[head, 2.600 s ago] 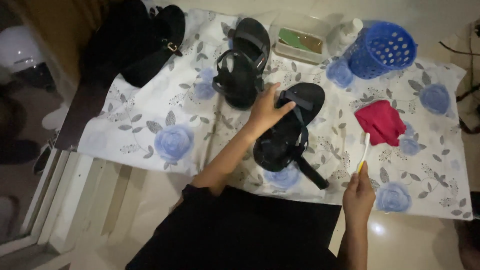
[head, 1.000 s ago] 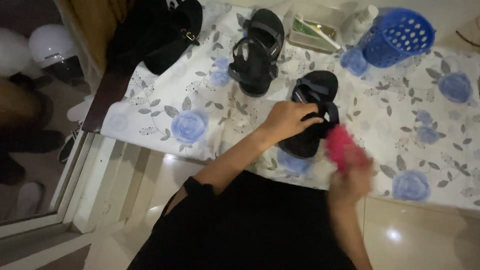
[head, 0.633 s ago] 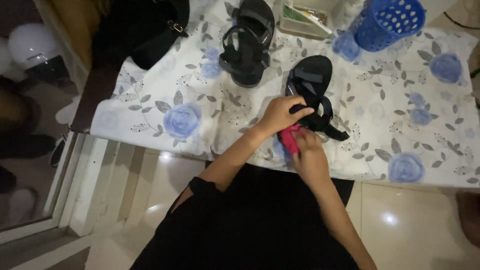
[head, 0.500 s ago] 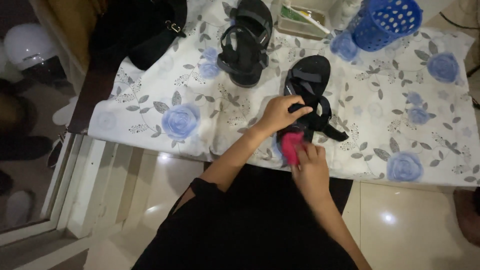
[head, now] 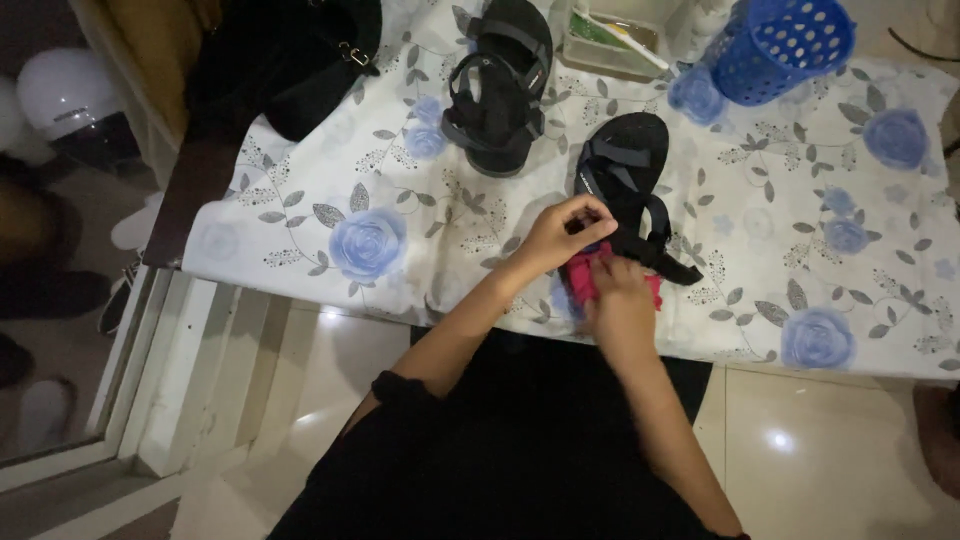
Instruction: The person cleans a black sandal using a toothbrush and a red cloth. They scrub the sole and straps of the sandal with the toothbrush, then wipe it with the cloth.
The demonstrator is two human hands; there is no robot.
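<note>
a black strappy sandal (head: 628, 190) lies on the flower-printed cloth (head: 400, 200), its heel end at the near edge. the left hand (head: 560, 235) has its fingers curled shut on the sandal's heel. the right hand (head: 620, 300) is closed around a pink rag (head: 582, 280), pressed just under the same end. a second black sandal (head: 500, 85) lies apart, farther back. behind it sits a shallow clear rectangular tray (head: 612, 45) with green and pale contents. a blue perforated basket (head: 770, 45) lies tipped on its side at the far right, a black bag (head: 290, 55) at the far left.
</note>
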